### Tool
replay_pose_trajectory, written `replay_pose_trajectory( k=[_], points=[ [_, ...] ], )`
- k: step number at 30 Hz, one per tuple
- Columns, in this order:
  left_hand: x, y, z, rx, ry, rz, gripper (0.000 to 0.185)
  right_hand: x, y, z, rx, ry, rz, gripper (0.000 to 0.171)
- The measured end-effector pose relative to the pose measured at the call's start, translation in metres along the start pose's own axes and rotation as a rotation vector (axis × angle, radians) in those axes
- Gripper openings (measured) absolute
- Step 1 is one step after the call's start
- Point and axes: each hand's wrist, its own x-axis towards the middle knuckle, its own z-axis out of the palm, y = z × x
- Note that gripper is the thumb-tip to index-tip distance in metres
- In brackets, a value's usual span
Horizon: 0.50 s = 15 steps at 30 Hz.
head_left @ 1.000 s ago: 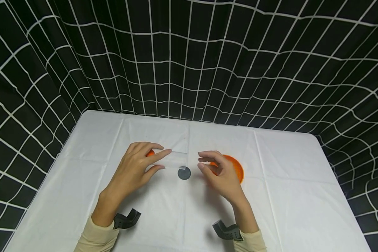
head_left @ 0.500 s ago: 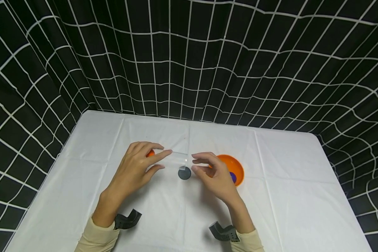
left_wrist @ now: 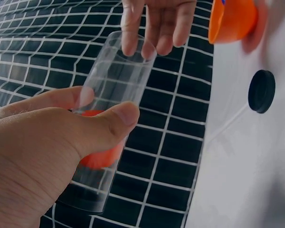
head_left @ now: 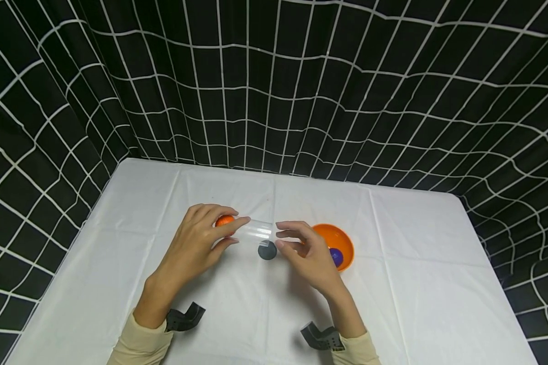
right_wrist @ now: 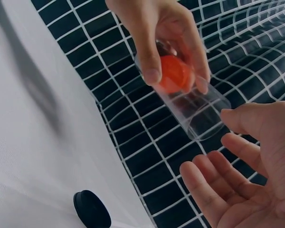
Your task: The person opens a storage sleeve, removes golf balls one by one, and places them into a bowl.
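My left hand (head_left: 232, 231) holds a clear plastic tube (head_left: 257, 231) level above the white table, thumb under and fingers over it. An orange ball (head_left: 225, 220) sits inside the tube under those fingers, and it shows plainly in the right wrist view as the ball (right_wrist: 175, 73) in the tube (right_wrist: 199, 111). My right hand (head_left: 280, 235) is open, its fingertips at the tube's open end (left_wrist: 133, 45); whether they touch the rim I cannot tell. A black round cap (head_left: 267, 251) lies on the cloth just below the tube.
An orange bowl (head_left: 337, 237) stands right of my right hand with a purple ball (head_left: 335, 256) in it. The table (head_left: 415, 284) has a white cloth; a black curtain with a white grid (head_left: 274, 91) hangs behind and at both sides.
My right hand moved left from the orange bowl to the tube's open end, uncovering the purple ball. The left hand stayed put, and the orange ball shows more.
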Motion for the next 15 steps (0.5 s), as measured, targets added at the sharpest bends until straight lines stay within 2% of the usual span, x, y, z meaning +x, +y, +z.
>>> replay_pose_trajectory(
  k=[15],
  points=[
    [-0.0008, -0.0014, -0.0007, -0.001, -0.027, -0.002, 0.053, -0.0004, -0.0004, 0.0022, 0.027, -0.013, 0.052, 0.041]
  ],
)
